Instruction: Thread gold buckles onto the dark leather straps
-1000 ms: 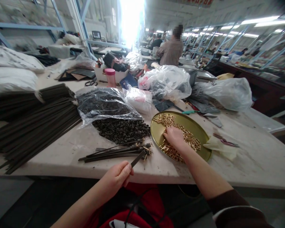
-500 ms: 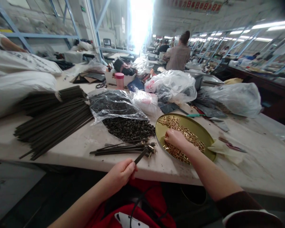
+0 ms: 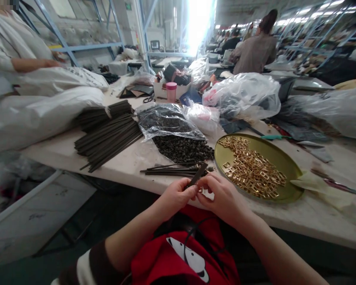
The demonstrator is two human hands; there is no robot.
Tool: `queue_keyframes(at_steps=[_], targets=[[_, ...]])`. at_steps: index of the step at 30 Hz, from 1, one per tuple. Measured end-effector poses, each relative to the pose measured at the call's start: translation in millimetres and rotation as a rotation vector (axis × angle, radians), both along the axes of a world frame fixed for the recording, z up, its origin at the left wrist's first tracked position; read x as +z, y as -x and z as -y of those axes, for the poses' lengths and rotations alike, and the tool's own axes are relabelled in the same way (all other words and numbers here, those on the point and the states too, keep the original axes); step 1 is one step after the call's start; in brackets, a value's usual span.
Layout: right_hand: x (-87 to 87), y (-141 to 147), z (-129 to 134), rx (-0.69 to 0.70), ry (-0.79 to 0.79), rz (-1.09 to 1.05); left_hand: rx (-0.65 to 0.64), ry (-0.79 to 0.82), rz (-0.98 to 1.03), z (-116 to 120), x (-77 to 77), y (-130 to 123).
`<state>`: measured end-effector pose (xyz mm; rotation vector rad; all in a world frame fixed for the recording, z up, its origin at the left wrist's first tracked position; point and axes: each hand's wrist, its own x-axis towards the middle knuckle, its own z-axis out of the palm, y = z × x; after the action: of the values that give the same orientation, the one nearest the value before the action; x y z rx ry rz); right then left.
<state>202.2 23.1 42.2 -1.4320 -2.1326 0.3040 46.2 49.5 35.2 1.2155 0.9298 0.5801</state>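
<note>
My left hand (image 3: 176, 196) is closed around a dark strap (image 3: 198, 175), which sticks up and away between thumb and fingers. Close against it, my right hand (image 3: 224, 198) pinches a small gold buckle (image 3: 199, 190) beside the strap; the fingers partly hide it, and I cannot tell whether the strap passes through. Right of my hands, a round gold-coloured tray (image 3: 292, 170) bears a heap of small gold buckles (image 3: 252, 166). Just beyond my hands lie several finished-looking straps (image 3: 169, 171) with metal ends, and behind them a pile of small black loops (image 3: 182, 149).
Bundled dark straps (image 3: 109, 138) lie at left, near big white sacks (image 3: 47, 107). Clear plastic bags (image 3: 243, 95), a pink-lidded jar (image 3: 171, 93) and scissors (image 3: 335, 182) are on the table. One person (image 3: 17, 51) stands at left; another (image 3: 255, 47) is farther back.
My right hand has left the tray and come to my left hand with a buckle. My left hand still holds the strap. The view has turned left.
</note>
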Motion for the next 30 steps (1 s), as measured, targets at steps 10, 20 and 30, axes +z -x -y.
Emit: queue_keyframes(at_steps=[10, 20, 30], targets=[[-16.3, 9.8, 4.3, -0.006, 0.484, -0.713, 0.01, 0.021, 0.0, -0.3, -2.9, 11.4], [-29.1, 19.6, -0.3, -0.074, 0.679, -1.105, 0.059, -0.098, -0.029, -7.6, -9.4, 18.3], [-41.1, 24.9, -1.4, -0.169, 0.909, -1.556, -0.014, -0.281, -0.094, -7.2, -12.1, 15.2]])
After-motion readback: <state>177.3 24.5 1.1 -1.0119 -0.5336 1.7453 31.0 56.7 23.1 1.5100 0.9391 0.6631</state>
